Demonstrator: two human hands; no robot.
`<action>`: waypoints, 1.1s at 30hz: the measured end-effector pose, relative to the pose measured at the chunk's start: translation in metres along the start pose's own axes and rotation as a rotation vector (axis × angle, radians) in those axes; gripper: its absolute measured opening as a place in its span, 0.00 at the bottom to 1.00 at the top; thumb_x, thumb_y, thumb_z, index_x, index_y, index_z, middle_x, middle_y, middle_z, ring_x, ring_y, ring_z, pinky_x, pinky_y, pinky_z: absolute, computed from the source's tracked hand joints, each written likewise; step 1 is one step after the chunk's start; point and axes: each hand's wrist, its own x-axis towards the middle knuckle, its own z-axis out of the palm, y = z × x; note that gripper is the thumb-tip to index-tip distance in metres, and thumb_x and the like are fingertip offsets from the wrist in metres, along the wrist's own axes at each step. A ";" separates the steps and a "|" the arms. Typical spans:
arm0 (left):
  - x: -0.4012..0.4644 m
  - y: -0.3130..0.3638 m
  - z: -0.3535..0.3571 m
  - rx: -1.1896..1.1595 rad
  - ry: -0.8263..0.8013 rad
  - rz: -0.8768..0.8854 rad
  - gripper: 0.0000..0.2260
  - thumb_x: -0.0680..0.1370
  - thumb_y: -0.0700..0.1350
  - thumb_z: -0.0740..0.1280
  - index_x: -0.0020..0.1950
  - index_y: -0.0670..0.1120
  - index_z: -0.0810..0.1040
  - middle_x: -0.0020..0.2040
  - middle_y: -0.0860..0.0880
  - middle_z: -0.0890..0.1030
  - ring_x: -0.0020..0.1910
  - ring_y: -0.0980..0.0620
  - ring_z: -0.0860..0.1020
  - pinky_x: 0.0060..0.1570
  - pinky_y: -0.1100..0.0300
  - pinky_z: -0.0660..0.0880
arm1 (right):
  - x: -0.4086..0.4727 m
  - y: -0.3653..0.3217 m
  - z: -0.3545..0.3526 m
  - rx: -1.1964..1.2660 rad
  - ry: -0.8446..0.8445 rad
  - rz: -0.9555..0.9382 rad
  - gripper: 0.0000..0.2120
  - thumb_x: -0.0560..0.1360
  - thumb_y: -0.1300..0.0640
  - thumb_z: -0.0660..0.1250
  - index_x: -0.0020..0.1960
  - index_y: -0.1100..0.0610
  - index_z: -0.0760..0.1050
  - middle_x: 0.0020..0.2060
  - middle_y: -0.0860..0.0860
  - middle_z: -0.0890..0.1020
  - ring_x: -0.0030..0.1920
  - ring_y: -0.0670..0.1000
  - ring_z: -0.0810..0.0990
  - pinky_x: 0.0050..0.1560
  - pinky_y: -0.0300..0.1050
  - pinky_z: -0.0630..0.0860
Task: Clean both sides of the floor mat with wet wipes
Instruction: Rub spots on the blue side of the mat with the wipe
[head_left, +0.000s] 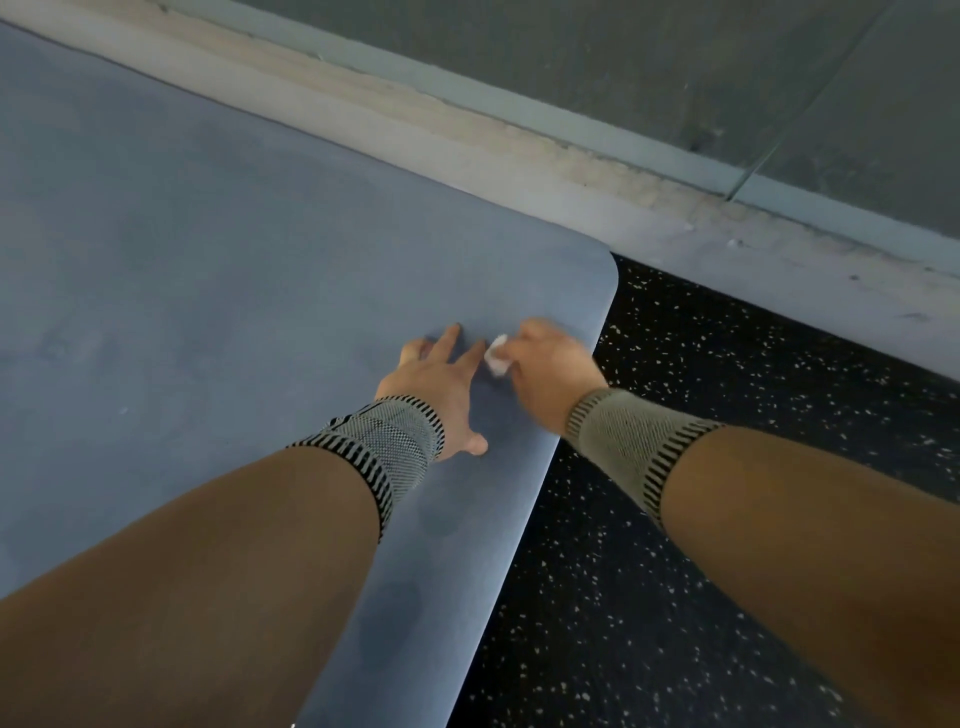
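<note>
The blue floor mat (208, 260) lies flat from nine o'clock to centre. The left hand (441, 384) presses on it with fingers spread, steadying. At its three o'clock, the right hand (545, 364) pinches a crumpled wet wipe (497, 356) near the mat's rounded corner. Wiping this face looks underway; next, strokes toward that edge. Speckled black flooring (675, 519) and a pale wall ledge (623, 192) crowd it.

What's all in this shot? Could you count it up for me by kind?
Floor mat, blue: 1
Wet wipe, white, held in the right hand: 1
Hands: 2, the left hand flat on the mat, the right hand gripping the wipe
Wrist sleeves: 2, one on the left wrist, one on the right wrist
Total: 6
</note>
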 end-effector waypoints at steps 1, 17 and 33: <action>0.000 0.000 0.000 -0.004 0.001 0.002 0.52 0.66 0.62 0.75 0.78 0.59 0.43 0.78 0.58 0.40 0.77 0.45 0.45 0.67 0.47 0.68 | -0.006 0.001 0.003 0.012 -0.029 -0.058 0.16 0.76 0.62 0.63 0.63 0.50 0.73 0.56 0.51 0.71 0.56 0.52 0.73 0.58 0.44 0.72; -0.002 -0.007 0.007 -0.063 0.073 0.003 0.52 0.65 0.62 0.76 0.79 0.54 0.47 0.78 0.56 0.42 0.77 0.48 0.48 0.67 0.47 0.67 | -0.011 0.037 0.000 0.000 0.206 0.217 0.14 0.76 0.64 0.60 0.59 0.54 0.75 0.54 0.52 0.74 0.52 0.53 0.74 0.54 0.44 0.73; -0.036 -0.054 0.021 0.059 0.010 0.142 0.40 0.74 0.54 0.71 0.79 0.56 0.49 0.79 0.55 0.44 0.77 0.48 0.47 0.71 0.48 0.64 | -0.015 -0.034 0.031 0.086 0.021 0.032 0.16 0.73 0.65 0.63 0.56 0.49 0.76 0.54 0.51 0.71 0.50 0.54 0.75 0.49 0.40 0.69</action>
